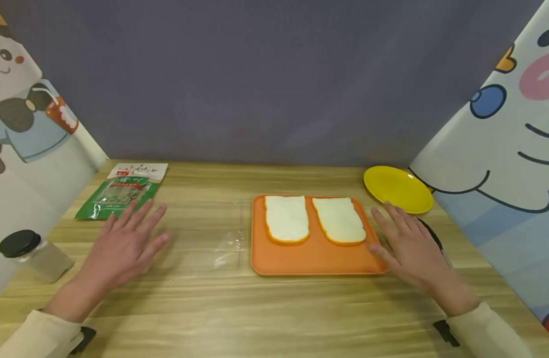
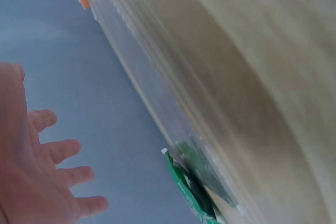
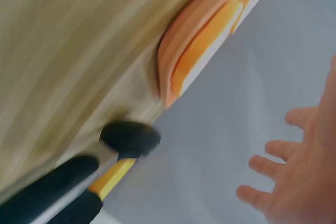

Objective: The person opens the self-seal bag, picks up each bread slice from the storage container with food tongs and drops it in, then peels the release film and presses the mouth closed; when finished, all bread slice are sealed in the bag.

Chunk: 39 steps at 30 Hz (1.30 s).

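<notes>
My left hand (image 1: 124, 243) hovers with fingers spread, holding nothing, nearest to a green and white packet (image 1: 124, 191) and a jar with a black lid (image 1: 37, 253). Over the right edge of an orange tray (image 1: 319, 261) is my right hand (image 1: 408, 243), its fingers extended and nothing in it. Two white bread slices with orange crusts lie side by side on the tray, a left slice (image 1: 286, 219) and a right slice (image 1: 340, 220). Partly hidden behind the right hand is a black-edged object (image 1: 431, 232); its kind I cannot tell.
At the back right lies a yellow plate (image 1: 397, 189). A clear plastic bag (image 1: 227, 238) rests flat just left of the tray. A grey wall (image 1: 256, 84) bounds the back of the wooden table (image 1: 211, 318), with cartoon-printed panels on both sides.
</notes>
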### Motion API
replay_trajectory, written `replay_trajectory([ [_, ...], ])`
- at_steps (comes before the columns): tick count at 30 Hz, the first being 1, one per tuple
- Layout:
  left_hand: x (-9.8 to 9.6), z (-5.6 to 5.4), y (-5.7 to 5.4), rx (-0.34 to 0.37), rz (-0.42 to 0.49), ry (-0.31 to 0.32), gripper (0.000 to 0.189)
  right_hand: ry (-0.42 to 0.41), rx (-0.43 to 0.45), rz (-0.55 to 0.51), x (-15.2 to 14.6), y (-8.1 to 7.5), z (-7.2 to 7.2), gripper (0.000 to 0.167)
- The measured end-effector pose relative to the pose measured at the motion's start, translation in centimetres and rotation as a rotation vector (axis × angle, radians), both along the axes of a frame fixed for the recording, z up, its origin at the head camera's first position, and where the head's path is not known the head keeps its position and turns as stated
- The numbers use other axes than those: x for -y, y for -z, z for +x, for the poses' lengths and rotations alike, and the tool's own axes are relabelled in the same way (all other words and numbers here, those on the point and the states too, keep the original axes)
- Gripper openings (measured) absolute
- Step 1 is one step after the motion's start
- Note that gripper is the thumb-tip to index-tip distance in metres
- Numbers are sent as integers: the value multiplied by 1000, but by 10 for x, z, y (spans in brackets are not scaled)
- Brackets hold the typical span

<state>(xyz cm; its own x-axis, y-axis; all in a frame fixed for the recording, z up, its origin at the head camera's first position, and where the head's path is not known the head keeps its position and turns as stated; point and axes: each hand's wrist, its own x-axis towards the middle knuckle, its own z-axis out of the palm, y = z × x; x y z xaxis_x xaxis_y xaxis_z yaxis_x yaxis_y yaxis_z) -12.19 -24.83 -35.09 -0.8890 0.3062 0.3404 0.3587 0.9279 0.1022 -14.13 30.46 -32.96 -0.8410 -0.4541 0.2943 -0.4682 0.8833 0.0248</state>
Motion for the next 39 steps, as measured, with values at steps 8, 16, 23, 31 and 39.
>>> replay_trajectory([
  [8,-4,-2,0,83,-20,34,59,-186,-98,-71,35,5,4,64],
  [16,4,-5,4,132,-3,84,55,-440,-203,-107,86,15,1,62],
  [23,5,-21,7,131,-12,213,50,-582,-229,-93,123,27,5,54],
  [31,5,-33,3,170,-4,252,36,-630,-134,-83,161,32,6,46],
  [39,10,-33,8,233,12,221,38,-678,-47,-117,196,30,-5,32],
])
